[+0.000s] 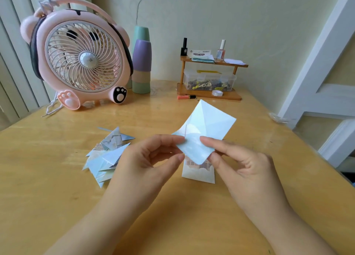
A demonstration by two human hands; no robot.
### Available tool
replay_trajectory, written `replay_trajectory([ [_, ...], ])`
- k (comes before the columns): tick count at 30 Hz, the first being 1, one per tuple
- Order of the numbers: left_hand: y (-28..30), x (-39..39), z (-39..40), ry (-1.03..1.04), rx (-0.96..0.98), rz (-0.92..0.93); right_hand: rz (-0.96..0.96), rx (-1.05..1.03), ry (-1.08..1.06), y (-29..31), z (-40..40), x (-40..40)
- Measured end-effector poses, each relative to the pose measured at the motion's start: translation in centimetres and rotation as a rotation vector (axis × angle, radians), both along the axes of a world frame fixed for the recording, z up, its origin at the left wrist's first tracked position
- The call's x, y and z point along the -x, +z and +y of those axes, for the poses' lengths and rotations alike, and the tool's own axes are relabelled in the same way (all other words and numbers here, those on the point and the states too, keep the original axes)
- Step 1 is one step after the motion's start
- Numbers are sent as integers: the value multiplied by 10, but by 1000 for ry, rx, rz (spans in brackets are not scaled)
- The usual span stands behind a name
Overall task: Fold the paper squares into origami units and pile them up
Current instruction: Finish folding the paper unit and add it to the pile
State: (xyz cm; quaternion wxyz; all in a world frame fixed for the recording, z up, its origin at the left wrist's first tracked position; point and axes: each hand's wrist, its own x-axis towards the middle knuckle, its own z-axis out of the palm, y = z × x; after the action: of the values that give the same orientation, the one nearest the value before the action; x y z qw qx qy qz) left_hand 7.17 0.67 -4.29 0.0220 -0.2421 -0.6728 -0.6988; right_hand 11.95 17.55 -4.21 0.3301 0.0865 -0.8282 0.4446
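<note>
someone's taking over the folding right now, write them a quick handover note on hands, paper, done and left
Left hand: pinches the left corner of the light blue paper.
Right hand: pinches its lower right edge. The sheet is held above the table, creased but not yet a finished unit.
Done: a pile of folded units lies on the table to the left.
Left: finish this unit and add it to the pile; more paper lies under the hands, count not clear.

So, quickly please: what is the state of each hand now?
Left hand: pinches the near left edge of the pale blue paper.
Right hand: pinches the same paper at its near right part.
</note>
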Motion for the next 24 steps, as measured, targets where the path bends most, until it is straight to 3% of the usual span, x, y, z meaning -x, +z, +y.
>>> replay_trajectory([
  [3, 3, 0, 0, 65, -74, -20, 26, -19, 57, 0, -1, 0],
  [11, 11, -3, -3, -43, -121, -46, -104, 272, 300, 7, 5, 0],
  [18, 9, -2, -1, -30, -168, -130, -106, 384, 245, 10, -1, 0],
  [24, 10, -4, 4, -16, -204, -172, -243, 565, 233, 5, -6, 4],
])
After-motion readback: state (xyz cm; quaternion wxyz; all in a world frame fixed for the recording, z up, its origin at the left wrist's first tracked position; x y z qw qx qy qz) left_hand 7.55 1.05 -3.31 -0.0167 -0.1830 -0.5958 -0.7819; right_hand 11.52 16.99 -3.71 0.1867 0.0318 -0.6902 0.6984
